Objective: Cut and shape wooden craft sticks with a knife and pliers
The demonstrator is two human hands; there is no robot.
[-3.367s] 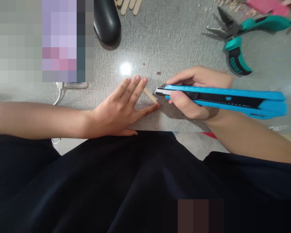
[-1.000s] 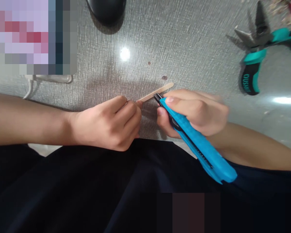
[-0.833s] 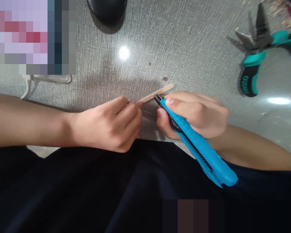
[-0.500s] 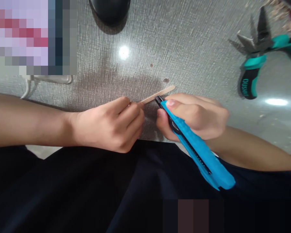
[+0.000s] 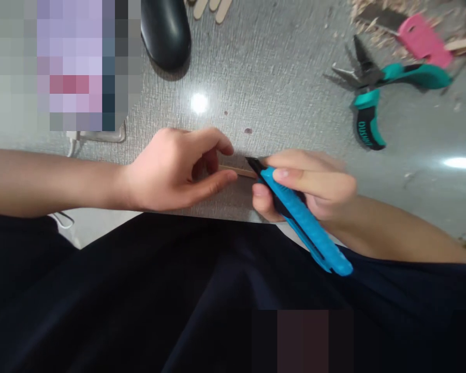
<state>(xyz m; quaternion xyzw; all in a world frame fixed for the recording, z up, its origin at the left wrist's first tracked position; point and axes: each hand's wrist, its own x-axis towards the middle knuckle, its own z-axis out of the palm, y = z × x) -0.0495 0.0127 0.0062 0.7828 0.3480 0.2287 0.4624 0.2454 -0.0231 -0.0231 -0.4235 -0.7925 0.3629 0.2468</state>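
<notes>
A thin wooden stick [image 5: 244, 171] lies level just above the grey table [image 5: 287, 77] near its front edge. My left hand [image 5: 174, 168] pinches the stick's left end between thumb and curled fingers. My right hand [image 5: 308, 186] is wrapped round a blue utility knife [image 5: 301, 217]. The knife's dark tip meets the stick's right end, and its handle slants down to the right over my dark clothing.
Teal-handled pliers [image 5: 373, 98] lie open at the right, with a pink tool [image 5: 421, 36] and wood shavings behind them. A black rounded object [image 5: 165, 33] stands at the top, beside more wooden sticks [image 5: 212, 8]. A white cable and plug [image 5: 97, 137] sit at the left.
My left hand has loosened from a fist into a looser pinch and turned the stick from slanting up-right to level. The knife tip stays at the stick. The view shifted down.
</notes>
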